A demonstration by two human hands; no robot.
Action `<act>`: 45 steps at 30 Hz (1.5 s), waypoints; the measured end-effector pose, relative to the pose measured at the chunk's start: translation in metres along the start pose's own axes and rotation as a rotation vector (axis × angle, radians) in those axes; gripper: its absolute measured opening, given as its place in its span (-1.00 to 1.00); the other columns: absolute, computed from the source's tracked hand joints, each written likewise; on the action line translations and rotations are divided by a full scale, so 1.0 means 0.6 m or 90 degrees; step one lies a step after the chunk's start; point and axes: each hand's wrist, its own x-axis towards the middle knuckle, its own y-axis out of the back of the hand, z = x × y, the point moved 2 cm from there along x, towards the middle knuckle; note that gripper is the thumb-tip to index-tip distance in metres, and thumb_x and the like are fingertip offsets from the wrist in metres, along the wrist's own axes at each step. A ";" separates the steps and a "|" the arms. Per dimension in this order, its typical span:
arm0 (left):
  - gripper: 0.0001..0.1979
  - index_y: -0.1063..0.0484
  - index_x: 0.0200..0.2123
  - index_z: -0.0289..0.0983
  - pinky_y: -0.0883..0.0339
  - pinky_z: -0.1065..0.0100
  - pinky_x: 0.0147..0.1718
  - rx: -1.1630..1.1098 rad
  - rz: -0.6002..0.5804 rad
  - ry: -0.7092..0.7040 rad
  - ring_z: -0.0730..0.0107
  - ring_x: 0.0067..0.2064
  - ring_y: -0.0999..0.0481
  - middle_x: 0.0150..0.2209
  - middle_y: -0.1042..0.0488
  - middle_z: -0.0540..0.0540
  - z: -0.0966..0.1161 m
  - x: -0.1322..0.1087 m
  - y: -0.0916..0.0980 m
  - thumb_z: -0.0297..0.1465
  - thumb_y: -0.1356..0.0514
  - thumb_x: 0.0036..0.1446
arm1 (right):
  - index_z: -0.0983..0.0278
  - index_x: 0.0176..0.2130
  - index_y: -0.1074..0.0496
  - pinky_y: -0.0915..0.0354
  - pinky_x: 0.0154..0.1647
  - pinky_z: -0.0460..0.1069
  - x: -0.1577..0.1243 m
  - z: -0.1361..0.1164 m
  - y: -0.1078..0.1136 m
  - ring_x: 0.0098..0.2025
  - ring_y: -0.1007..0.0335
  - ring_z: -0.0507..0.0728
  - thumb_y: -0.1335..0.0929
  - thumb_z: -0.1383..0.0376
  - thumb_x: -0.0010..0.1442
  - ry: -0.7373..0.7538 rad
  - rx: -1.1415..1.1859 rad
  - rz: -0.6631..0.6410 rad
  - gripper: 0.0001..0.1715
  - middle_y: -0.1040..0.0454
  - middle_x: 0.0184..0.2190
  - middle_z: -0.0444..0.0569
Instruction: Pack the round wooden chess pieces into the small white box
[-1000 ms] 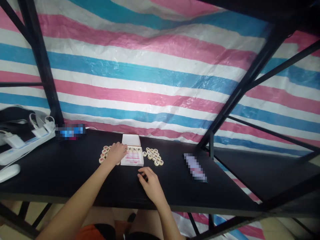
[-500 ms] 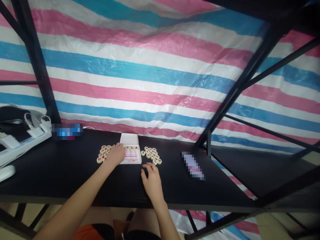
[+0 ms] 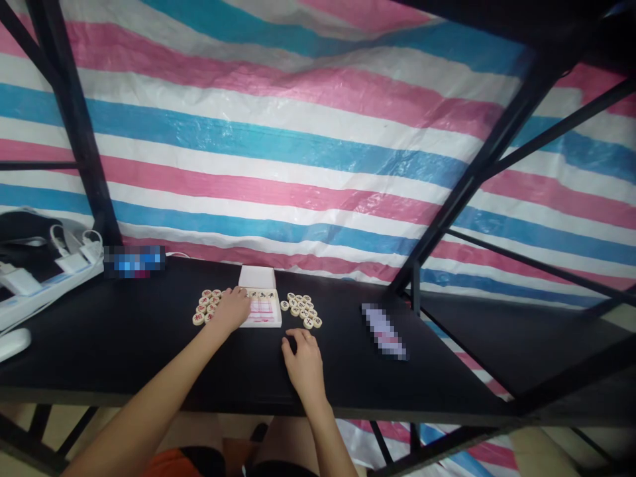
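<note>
A small white open box (image 3: 263, 324) lies on the black desk, its lid (image 3: 257, 277) folded back. Several xiangqi pieces (image 3: 262, 294) with dark characters stand in a row along the box's back side. My left hand (image 3: 233, 310) reaches over the box's left part with its fingers bent down and together; what they pinch is hidden. Left of the box lie red-marked xiangqi pieces (image 3: 203, 309), some partly covered by that hand. My right hand (image 3: 303, 358) rests on the desk, fingers loosely apart and holding nothing, just in front of a group of dark-marked pieces (image 3: 301, 307).
A pixelated flat item (image 3: 383, 331) lies on the desk (image 3: 209, 377) to the right. A white power strip with plugs (image 3: 59, 278) and a pixelated blue item (image 3: 134, 262) are at the left. Black frame bars (image 3: 447, 185) and a striped sheet (image 3: 278, 146) stand behind.
My left hand has shifted very slightly right over the box. My right hand has drawn a little back from the dark-marked pieces. The pieces look unmoved.
</note>
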 end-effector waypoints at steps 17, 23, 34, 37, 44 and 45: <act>-0.76 -0.49 -0.21 -0.23 -0.28 0.25 -0.13 -0.299 0.070 0.013 0.24 -0.16 -0.44 -0.24 -0.50 -0.12 0.078 -0.106 0.061 -0.45 -0.02 0.21 | 0.30 -0.05 -0.44 -0.23 -0.21 0.13 0.002 0.008 -0.013 -0.09 -0.32 0.33 -0.26 0.29 0.14 -0.038 -0.147 0.069 -0.62 -0.33 0.04 0.26; -0.78 -0.51 -0.24 -0.21 -0.33 0.34 -0.20 -0.541 0.021 0.071 0.32 -0.23 -0.47 -0.29 -0.52 -0.07 0.074 -0.157 0.030 -0.43 -0.06 0.15 | 0.30 -0.11 -0.46 -0.24 -0.27 0.11 0.004 0.009 -0.019 -0.13 -0.32 0.32 -0.27 0.28 0.14 -0.023 -0.206 0.095 -0.66 -0.35 0.01 0.28; -0.77 -0.51 -0.26 -0.23 -0.32 0.38 -0.25 -0.578 0.032 0.101 0.36 -0.31 -0.47 -0.35 -0.50 -0.05 0.070 -0.159 0.031 -0.42 -0.05 0.14 | 0.36 0.03 -0.36 -0.24 -0.20 0.12 0.001 0.007 -0.015 -0.15 -0.33 0.30 -0.19 0.41 0.16 -0.025 -0.162 0.075 -0.56 -0.40 -0.08 0.27; -0.77 -0.52 -0.26 -0.24 -0.32 0.37 -0.25 -0.579 0.029 0.100 0.35 -0.32 -0.47 -0.36 -0.50 -0.05 0.069 -0.158 0.031 -0.41 -0.05 0.15 | 0.34 -0.02 -0.39 -0.25 -0.15 0.11 0.001 0.003 -0.012 -0.16 -0.34 0.26 -0.18 0.44 0.17 0.014 -0.080 0.039 -0.60 -0.44 -0.15 0.19; -0.73 -0.49 -0.14 -0.23 -0.31 0.35 -0.24 -0.581 -0.003 0.117 0.34 -0.30 -0.47 -0.31 -0.52 -0.07 0.068 -0.154 0.027 -0.36 -0.06 0.18 | 0.24 -0.13 -0.43 -0.31 -0.25 -0.04 0.000 -0.016 0.007 -0.38 -0.35 0.05 -0.35 0.28 0.13 0.097 0.230 -0.119 -0.75 -0.39 -0.30 -0.07; -0.74 -0.50 -0.16 -0.22 -0.30 0.35 -0.23 -0.573 -0.006 0.109 0.33 -0.28 -0.46 -0.31 -0.51 -0.07 0.069 -0.154 0.028 -0.35 -0.05 0.18 | 0.23 -0.18 -0.44 -0.31 -0.28 -0.05 -0.001 -0.020 0.010 -0.40 -0.34 0.04 -0.37 0.27 0.11 0.103 0.250 -0.138 -0.78 -0.39 -0.31 -0.08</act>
